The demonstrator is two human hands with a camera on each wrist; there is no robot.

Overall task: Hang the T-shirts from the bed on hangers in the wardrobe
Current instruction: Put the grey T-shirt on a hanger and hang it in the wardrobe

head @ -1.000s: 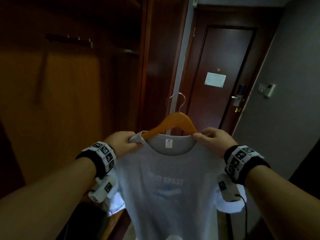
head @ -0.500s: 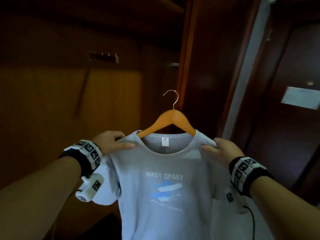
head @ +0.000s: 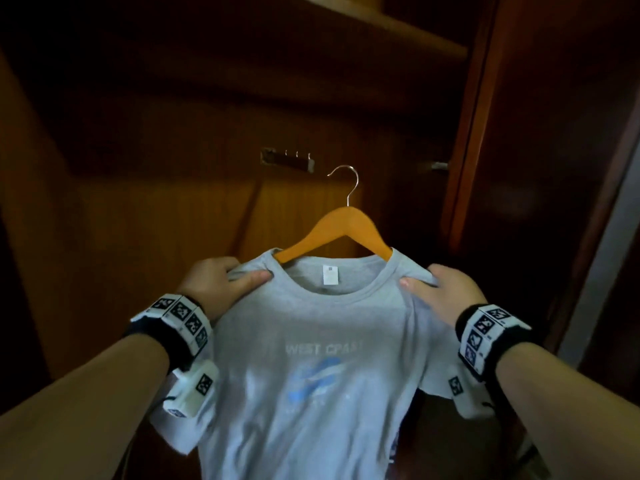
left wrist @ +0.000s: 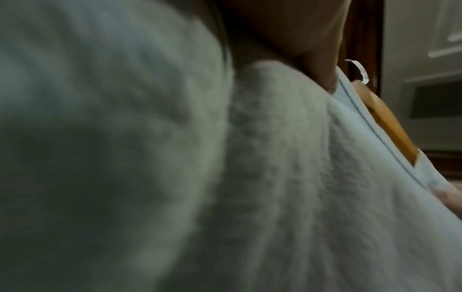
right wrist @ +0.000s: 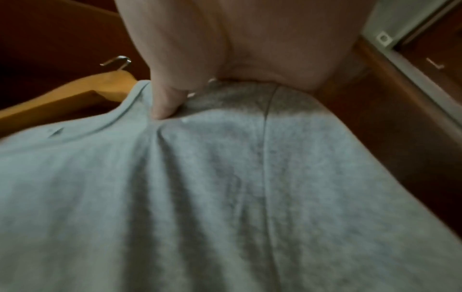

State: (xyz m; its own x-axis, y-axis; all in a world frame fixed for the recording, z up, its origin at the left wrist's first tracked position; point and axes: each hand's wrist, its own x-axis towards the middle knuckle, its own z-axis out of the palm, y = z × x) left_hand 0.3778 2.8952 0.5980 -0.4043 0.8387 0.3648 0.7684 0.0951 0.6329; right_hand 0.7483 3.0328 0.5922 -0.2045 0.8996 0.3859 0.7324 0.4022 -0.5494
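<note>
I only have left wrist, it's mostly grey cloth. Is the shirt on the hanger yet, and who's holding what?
Observer: Yes. In the head view the grey T-shirt sits on the wooden hanger, which shows through the collar.
Operator: Hands?
Observer: The left hand grips the left shoulder, the right hand the right shoulder.
Operator: Hooked on anything?
Observer: No. The metal hook is free in the air, in front of the wardrobe interior.
</note>
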